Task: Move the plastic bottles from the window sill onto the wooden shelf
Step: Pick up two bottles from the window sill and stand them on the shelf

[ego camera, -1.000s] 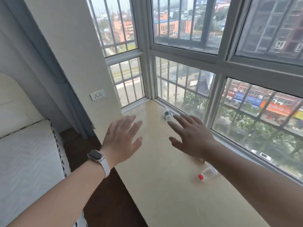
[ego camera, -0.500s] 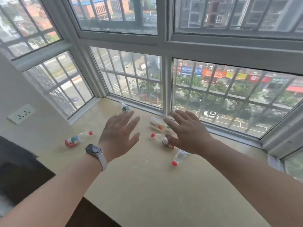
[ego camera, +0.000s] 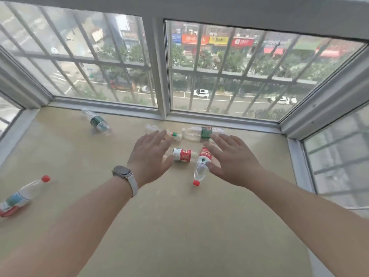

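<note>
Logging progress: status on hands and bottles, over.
Left hand open, right hand open. Six bottles lying on sill, none held. Nothing blocking.

Barred window [ego camera: 158, 72], white car [ego camera: 201, 93] outside

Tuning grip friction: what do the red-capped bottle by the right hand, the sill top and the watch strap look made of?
Red-capped bottle: clear thin plastic, glossy, see-through body; printed film label.
Sill top: smooth beige slab, low sheen; stone, laminate or painted board, cannot tell.
Watch strap: pale, matte, likely silicone or fabric.
</note>
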Demonstrator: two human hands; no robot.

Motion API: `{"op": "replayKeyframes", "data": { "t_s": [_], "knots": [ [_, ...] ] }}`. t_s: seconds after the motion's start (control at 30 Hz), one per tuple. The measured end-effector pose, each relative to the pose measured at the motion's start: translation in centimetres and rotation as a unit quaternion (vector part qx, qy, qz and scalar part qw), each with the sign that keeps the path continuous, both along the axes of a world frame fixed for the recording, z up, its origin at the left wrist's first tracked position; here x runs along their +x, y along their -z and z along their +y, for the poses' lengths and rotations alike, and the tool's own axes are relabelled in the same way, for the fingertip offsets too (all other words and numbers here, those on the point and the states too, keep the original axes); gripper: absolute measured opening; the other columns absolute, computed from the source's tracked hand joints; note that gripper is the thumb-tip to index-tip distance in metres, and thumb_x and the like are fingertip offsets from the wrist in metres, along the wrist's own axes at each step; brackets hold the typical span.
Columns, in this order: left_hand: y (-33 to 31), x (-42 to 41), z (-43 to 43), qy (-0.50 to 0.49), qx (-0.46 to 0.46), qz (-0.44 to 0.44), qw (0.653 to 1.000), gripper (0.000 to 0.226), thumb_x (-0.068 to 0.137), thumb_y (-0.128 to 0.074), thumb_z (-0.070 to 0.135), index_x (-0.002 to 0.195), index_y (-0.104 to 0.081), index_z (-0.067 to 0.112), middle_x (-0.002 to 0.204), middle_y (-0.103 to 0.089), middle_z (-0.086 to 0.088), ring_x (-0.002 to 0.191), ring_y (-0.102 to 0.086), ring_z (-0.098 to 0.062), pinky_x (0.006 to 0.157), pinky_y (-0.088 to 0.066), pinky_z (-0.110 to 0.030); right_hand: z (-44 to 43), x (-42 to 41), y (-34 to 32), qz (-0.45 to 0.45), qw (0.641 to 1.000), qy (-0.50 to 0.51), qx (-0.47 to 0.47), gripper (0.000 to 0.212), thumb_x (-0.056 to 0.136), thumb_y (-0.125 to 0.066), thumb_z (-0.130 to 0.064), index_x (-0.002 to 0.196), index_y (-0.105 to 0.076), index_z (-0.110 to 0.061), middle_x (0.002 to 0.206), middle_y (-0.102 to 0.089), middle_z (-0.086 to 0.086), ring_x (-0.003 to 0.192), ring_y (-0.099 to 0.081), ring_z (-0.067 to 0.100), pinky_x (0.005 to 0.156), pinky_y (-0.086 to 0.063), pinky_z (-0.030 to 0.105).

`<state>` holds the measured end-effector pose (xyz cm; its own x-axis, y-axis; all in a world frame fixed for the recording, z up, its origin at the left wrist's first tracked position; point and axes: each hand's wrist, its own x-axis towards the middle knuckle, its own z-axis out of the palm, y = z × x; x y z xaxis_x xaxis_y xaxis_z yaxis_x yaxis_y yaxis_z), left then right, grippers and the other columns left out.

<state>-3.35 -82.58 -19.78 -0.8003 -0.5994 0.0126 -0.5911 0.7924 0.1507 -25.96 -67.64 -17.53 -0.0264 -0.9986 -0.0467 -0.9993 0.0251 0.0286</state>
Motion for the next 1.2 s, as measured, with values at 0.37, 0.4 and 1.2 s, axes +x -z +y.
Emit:
{"op": "replayKeyframes", "data": {
  "t_s": [0.37, 0.4, 1.2],
  "knots": [
    [15.5, -7.7, -2.5, -0.027, 0.101, -0.066, 0.992, 0.054, 0.088, -0.045, 0.046, 0.137, -0.051, 0.023, 0.148, -0.045, -0.007, 0.136, -0.038, -0.028, 0.108, -0.029, -0.044, -2.5, -3.4, 15.5, -0.026, 0.994, 0.031, 0.102, 0.057, 0.089, -0.043, -0.047, 0.134, -0.058, -0.015, 0.138, -0.055, 0.013, 0.124, -0.052, 0.034, 0.101, -0.040, 0.047],
    [16.8, -8.0, -2.8, -0.026, 0.105, -0.075, 0.991, 0.058, 0.087, -0.041, 0.050, 0.138, -0.050, 0.024, 0.148, -0.045, -0.007, 0.137, -0.038, -0.028, 0.108, -0.028, -0.043, -2.7, -3.9, 16.8, -0.025, 0.992, 0.039, 0.121, 0.058, 0.091, -0.044, -0.048, 0.139, -0.053, -0.017, 0.144, -0.050, 0.012, 0.129, -0.047, 0.034, 0.105, -0.036, 0.047],
    [27.7, -8.3, -6.9, -0.062, 0.186, -0.155, 0.968, 0.075, 0.085, -0.059, 0.060, 0.146, -0.031, 0.027, 0.128, -0.055, -0.005, 0.115, -0.054, -0.030, 0.091, -0.044, -0.041, -7.7, -7.2, 29.5, 0.056, 0.978, -0.088, 0.182, 0.060, 0.071, -0.067, -0.018, 0.129, -0.051, -0.015, 0.136, -0.050, 0.012, 0.134, -0.040, 0.036, 0.110, -0.023, 0.055]
  ]
}}
